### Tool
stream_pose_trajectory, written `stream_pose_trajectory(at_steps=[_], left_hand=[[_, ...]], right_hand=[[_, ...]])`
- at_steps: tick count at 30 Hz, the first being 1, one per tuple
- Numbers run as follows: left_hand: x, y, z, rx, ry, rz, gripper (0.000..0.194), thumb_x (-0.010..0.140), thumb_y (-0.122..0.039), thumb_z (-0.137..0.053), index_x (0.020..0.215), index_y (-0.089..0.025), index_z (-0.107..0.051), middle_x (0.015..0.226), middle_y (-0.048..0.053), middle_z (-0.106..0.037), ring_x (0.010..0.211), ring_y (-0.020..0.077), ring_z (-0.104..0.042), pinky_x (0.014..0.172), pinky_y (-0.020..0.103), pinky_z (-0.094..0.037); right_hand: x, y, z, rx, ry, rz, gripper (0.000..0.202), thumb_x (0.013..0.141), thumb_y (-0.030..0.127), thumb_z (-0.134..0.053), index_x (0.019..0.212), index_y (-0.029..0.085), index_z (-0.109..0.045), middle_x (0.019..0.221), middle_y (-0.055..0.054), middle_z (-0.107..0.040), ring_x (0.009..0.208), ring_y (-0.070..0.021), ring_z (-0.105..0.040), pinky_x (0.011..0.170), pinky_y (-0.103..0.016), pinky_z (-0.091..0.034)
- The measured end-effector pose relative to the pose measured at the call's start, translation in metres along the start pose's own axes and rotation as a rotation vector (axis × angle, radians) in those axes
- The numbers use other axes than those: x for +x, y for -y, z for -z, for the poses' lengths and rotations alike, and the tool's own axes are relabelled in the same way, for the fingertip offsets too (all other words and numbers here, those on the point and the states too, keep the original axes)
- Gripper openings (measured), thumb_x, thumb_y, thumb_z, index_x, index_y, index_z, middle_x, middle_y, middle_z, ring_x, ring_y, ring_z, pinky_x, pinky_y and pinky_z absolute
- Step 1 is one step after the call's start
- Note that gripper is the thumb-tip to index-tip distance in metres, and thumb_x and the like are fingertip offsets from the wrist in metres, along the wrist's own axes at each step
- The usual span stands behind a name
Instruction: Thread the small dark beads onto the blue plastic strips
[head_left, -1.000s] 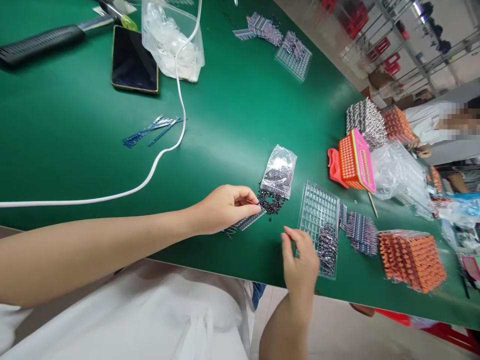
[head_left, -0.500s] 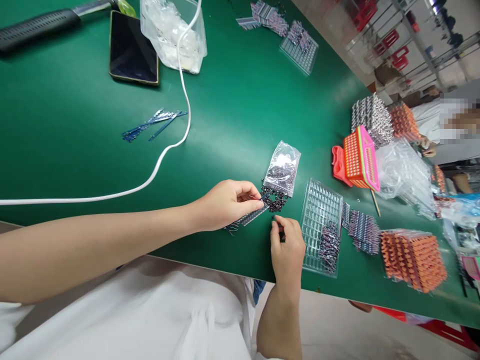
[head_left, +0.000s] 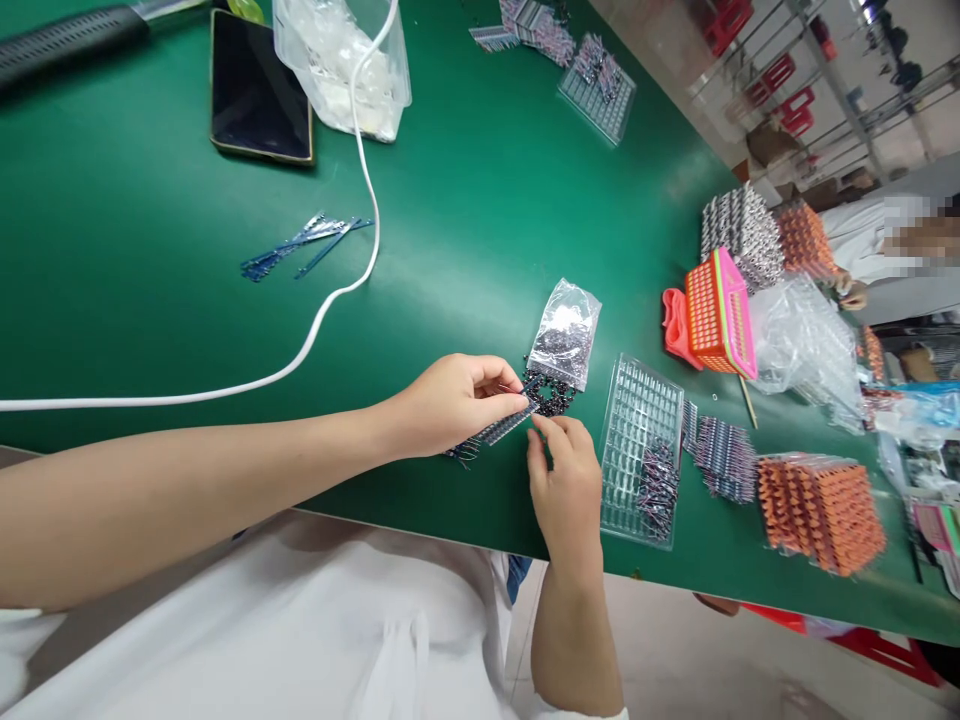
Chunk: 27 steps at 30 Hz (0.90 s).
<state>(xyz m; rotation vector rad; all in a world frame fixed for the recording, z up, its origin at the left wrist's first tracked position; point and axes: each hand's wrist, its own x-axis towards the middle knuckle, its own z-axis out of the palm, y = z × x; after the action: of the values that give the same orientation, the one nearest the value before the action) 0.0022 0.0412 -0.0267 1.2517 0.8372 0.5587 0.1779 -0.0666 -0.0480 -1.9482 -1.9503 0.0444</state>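
Observation:
My left hand point(head_left: 457, 408) is closed in a pinch on a thin dark strip whose tip shows past the fingertips. A grey ridged strip point(head_left: 507, 424) lies under those fingers, with fine dark wires point(head_left: 463, 452) sticking out at its lower left end. My right hand point(head_left: 568, 480) has its thumb and forefinger bent together close to the strip's right end; what they hold, if anything, is too small to see. Just beyond the fingertips lies a pile of small black beads point(head_left: 556, 396), partly beneath a clear plastic bag point(head_left: 564, 335) of similar pieces.
On the right stand a clear compartment tray point(head_left: 626, 440) with wired pieces, orange stacks point(head_left: 817, 512) and an orange-pink basket point(head_left: 712, 315). A white cable point(head_left: 315, 335) crosses the left side, near blue strips point(head_left: 292, 245), a phone point(head_left: 262, 90) and a hammer point(head_left: 75, 45). Another person's hand point(head_left: 851, 292) is far right.
My right hand has moved up and left, bringing its fingertips from beside the beads to the strip's end. My left hand has stayed nearly in place, still pinching.

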Motion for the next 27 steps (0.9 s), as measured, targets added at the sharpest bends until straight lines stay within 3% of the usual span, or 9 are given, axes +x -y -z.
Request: stream_pose_trajectory(at_steps=[8, 27], left_hand=[[0.001, -0.002, 0.0, -0.028, -0.011, -0.028, 0.018, 0.082, -0.034, -0.068, 0.08, -0.016, -0.065, 0.073, -0.001, -0.066, 0.071, 0.0137, -0.059, 0.068, 0.025, -0.045], [0.001, -0.004, 0.0, 0.0, 0.007, -0.012, 0.017, 0.083, -0.033, -0.067, 0.079, -0.016, -0.065, 0.071, -0.001, -0.064, 0.068, 0.0131, -0.058, 0.066, 0.025, -0.045]], right_hand=[[0.006, 0.004, -0.009, -0.128, 0.065, 0.071, 0.029, 0.098, 0.015, -0.047, 0.117, 0.02, -0.068, 0.098, -0.01, -0.064, 0.093, -0.0229, -0.055, 0.077, -0.037, -0.052], [-0.015, -0.002, -0.004, 0.127, 0.01, -0.021, 0.02, 0.099, 0.019, -0.051, 0.111, 0.021, -0.066, 0.096, -0.006, -0.065, 0.093, -0.0188, -0.061, 0.082, -0.035, -0.053]])
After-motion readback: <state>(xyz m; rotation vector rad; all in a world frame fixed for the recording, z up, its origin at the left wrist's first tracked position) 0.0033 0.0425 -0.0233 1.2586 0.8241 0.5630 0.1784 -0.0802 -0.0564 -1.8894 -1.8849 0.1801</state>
